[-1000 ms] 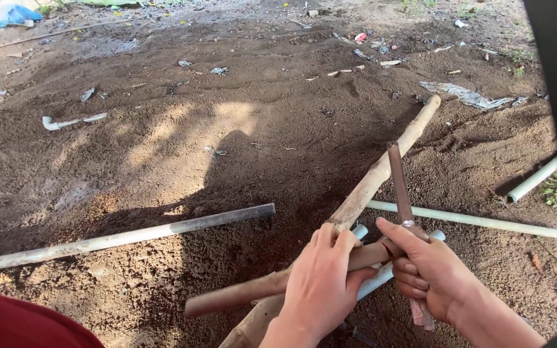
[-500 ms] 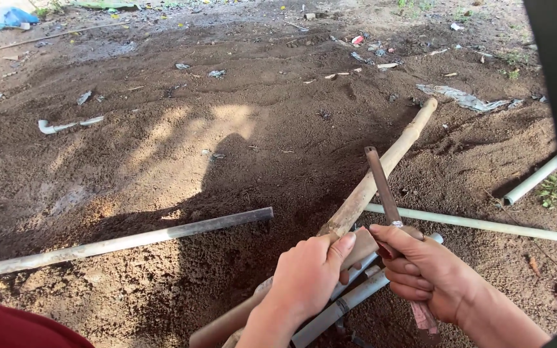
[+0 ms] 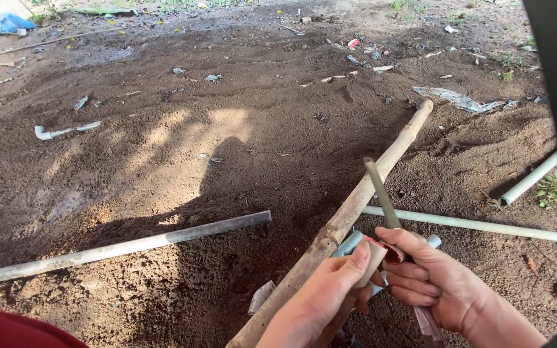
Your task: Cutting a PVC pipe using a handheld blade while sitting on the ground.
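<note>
My left hand (image 3: 320, 303) is closed around a short brown stick (image 3: 374, 255), whose cut end shows by my thumb. My right hand (image 3: 434, 278) grips the reddish handle of a narrow rusty blade (image 3: 381, 193) that points up and away, its base touching the stick's end. Both hands hover over a long bamboo pole (image 3: 369, 183) lying diagonally on the soil. A grey-blue pipe (image 3: 349, 243) lies across it just under my hands.
A thin pale pipe (image 3: 478, 223) runs right from the bamboo. Another pale pipe (image 3: 531, 180) lies at the far right. A long dark-tipped pole (image 3: 130, 245) lies left on loose brown soil. Red cloth (image 3: 8, 328) fills the bottom left. Litter dots the far ground.
My left hand has drawn the brown stick toward me, so it now shows mostly end-on instead of lying crosswise. The blade has tilted left and dropped a little.
</note>
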